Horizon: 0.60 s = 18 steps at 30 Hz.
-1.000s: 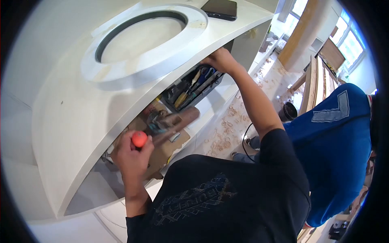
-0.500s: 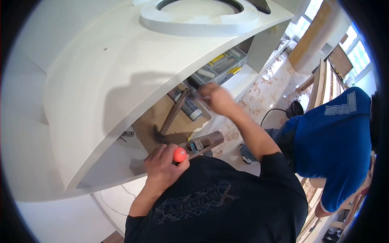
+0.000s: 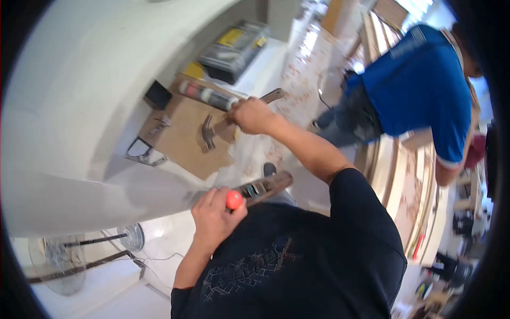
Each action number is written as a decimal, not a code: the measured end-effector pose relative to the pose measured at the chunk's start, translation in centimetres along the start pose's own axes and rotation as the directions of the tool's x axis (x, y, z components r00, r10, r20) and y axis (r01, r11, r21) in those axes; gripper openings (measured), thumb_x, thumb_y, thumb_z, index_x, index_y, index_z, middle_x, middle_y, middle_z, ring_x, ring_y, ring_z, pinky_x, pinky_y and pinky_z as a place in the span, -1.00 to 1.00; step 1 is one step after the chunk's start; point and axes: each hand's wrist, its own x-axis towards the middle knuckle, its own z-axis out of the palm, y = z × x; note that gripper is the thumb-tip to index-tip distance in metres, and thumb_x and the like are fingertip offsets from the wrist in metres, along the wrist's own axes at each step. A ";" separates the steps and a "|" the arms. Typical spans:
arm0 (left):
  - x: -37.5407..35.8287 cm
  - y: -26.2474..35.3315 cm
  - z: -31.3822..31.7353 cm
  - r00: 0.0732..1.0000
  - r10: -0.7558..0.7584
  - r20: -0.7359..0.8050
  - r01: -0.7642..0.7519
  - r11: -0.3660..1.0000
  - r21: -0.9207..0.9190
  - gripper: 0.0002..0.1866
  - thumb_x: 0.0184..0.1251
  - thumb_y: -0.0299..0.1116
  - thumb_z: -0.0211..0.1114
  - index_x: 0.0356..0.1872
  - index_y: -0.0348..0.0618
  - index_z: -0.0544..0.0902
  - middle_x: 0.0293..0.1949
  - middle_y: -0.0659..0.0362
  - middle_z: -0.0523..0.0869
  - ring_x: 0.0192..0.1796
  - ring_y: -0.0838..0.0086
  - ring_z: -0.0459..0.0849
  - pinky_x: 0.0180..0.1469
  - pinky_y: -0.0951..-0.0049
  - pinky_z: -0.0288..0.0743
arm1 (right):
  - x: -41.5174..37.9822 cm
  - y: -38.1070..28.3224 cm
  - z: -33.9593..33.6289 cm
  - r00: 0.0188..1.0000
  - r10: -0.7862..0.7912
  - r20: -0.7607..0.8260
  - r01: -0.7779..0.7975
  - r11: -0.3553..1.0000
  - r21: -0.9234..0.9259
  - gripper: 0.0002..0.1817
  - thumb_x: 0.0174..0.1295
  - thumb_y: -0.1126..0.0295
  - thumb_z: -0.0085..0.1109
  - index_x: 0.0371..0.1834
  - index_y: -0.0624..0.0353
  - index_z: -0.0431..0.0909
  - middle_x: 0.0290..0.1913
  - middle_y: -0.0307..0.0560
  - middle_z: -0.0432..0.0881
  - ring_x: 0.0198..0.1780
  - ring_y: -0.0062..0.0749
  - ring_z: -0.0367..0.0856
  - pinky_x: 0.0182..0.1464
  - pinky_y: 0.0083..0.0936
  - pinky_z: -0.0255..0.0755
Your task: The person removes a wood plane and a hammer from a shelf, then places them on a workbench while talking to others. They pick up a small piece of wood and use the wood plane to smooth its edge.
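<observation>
My left hand (image 3: pixel 215 215) is closed around a wooden hand plane (image 3: pixel 273 185), held in front of my chest. A round red-orange handle end (image 3: pixel 234 200) sticks up from the same fist; the rest of that tool is hidden. Out over the shelf, my right hand (image 3: pixel 254 116) grips a claw hammer (image 3: pixel 207 134) by its handle. The hammer's head points left, and the handle end shows beyond my fingers on the right. Just behind that hand, a tube-shaped canister (image 3: pixel 207 95) lies on a piece of brown cardboard (image 3: pixel 183 135).
A clear-lidded organizer case (image 3: pixel 234 50) sits on the shelf beneath the curved white countertop (image 3: pixel 79 106). A dark box (image 3: pixel 158 95) and a metal frame piece (image 3: pixel 144 152) lie nearby. At right, a person in a blue shirt (image 3: pixel 419 80) stands beside long timber pieces (image 3: pixel 390 170). A fan (image 3: pixel 58 260) is lower left.
My right hand has taken hold of the hammer, which lay on the cardboard, and its head has turned. The view has shifted, showing more of the shelf. My left hand keeps the plane.
</observation>
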 end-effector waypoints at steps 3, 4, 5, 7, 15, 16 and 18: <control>-1.2 -0.6 0.3 0.999 0.031 0.045 -0.028 0.998 -0.056 -0.66 -0.09 -0.32 0.58 -0.28 -0.17 0.66 -0.43 0.08 0.64 -0.43 0.18 0.62 -0.36 0.25 0.52 | -10.7 -0.5 -1.1 0.933 0.358 -0.048 -0.323 0.887 0.330 -0.72 0.22 0.23 0.21 -0.05 0.03 0.68 -0.13 0.03 0.72 0.01 -0.01 0.69 0.02 -0.12 0.54; -1.5 -1.1 0.7 0.998 0.035 0.052 -0.030 0.996 -0.088 -0.65 -0.09 -0.32 0.58 -0.27 -0.17 0.66 -0.44 0.08 0.63 -0.44 0.18 0.62 -0.37 0.25 0.51 | -13.9 -0.5 -1.3 0.878 0.471 -0.084 -0.395 0.813 0.427 -0.73 0.21 0.23 0.23 -0.08 0.06 0.68 -0.13 0.06 0.72 0.03 0.01 0.67 0.04 -0.09 0.53; -1.8 -1.6 1.1 0.998 0.041 0.055 -0.034 0.992 -0.119 -0.65 -0.09 -0.33 0.58 -0.26 -0.16 0.65 -0.45 0.08 0.63 -0.45 0.17 0.61 -0.39 0.24 0.51 | -16.9 -0.6 -1.3 0.830 0.554 -0.070 -0.467 0.756 0.458 -0.72 0.23 0.24 0.22 -0.05 0.07 0.67 -0.11 0.06 0.72 0.03 0.03 0.67 0.04 -0.09 0.53; -2.3 -2.0 1.5 0.994 0.079 0.073 -0.065 0.982 -0.179 -0.63 -0.07 -0.36 0.58 -0.22 -0.15 0.65 -0.41 0.08 0.63 -0.42 0.18 0.62 -0.35 0.26 0.53 | -23.1 -1.9 -0.8 0.712 0.702 -0.031 -0.588 0.620 0.520 -0.70 0.25 0.24 0.22 0.00 0.08 0.67 -0.07 0.06 0.72 0.03 0.06 0.66 0.04 -0.10 0.52; -5.2 -3.3 5.7 0.957 0.288 0.043 -0.257 0.907 -0.334 -0.63 0.04 -0.41 0.55 -0.15 -0.31 0.62 -0.27 0.00 0.68 -0.28 0.17 0.63 -0.16 0.24 0.56 | -45.2 -14.9 3.0 0.302 0.953 -0.035 -0.518 0.195 0.833 -0.64 0.30 0.20 0.30 0.04 0.20 0.63 -0.27 0.08 0.69 -0.26 -0.17 0.65 -0.14 -0.30 0.50; -5.6 -1.3 6.0 0.937 0.350 0.017 -0.324 0.884 -0.339 -0.64 0.06 -0.42 0.54 -0.14 -0.31 0.62 -0.27 0.02 0.67 -0.28 0.21 0.62 -0.15 0.25 0.55 | -48.1 -17.3 2.9 0.246 0.969 0.012 -0.524 0.123 0.843 -0.64 0.31 0.19 0.30 0.03 0.21 0.63 -0.30 0.04 0.67 -0.29 -0.23 0.62 -0.17 -0.33 0.49; -7.5 1.4 7.1 0.943 0.310 0.118 -0.223 0.857 -0.465 -0.66 0.09 -0.43 0.53 -0.15 -0.32 0.62 -0.28 0.04 0.66 -0.29 0.25 0.61 -0.15 0.29 0.54 | -53.0 -22.5 2.5 0.179 0.977 0.112 -0.507 -0.006 0.862 -0.64 0.32 0.18 0.30 0.02 0.21 0.64 -0.37 -0.04 0.64 -0.35 -0.36 0.56 -0.22 -0.39 0.46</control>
